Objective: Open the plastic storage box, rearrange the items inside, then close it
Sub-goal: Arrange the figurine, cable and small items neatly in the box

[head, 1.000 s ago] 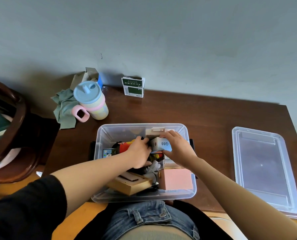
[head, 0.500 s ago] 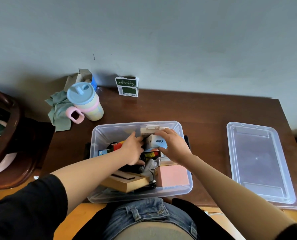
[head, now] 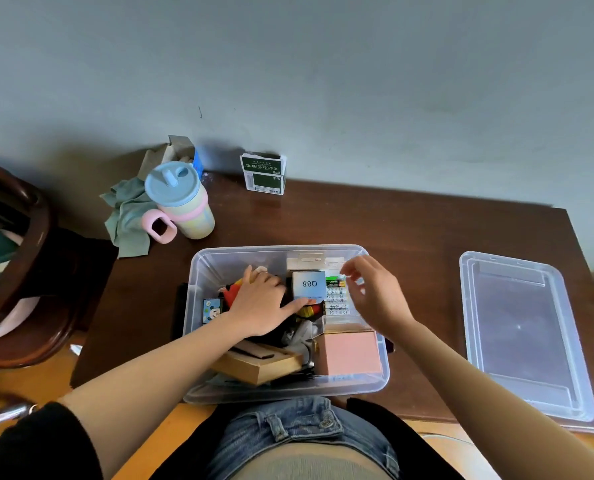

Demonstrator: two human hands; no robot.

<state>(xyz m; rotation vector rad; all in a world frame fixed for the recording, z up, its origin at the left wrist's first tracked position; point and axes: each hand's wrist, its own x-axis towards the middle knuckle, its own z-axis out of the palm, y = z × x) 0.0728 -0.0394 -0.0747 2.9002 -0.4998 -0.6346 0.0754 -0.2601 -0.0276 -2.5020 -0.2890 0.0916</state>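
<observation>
The clear storage box [head: 288, 389] sits lidless at the surface's [head: 410, 237] near edge; inside, the left hand [head: 259, 306] rests flat, fingers straight, thumb touching the pale blue carton [head: 308, 285]; the right hand [head: 375, 292] hovers above, fingers loosely curled, holding nothing; the lid [head: 524, 334] lies well apart rightward.

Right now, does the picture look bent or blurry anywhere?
Head view: wide-angle bending curves the table edge and lid toward the sides; the right hand looks slightly motion-blurred; soft glare on the lid; the box label Q88 reads sharp.
</observation>
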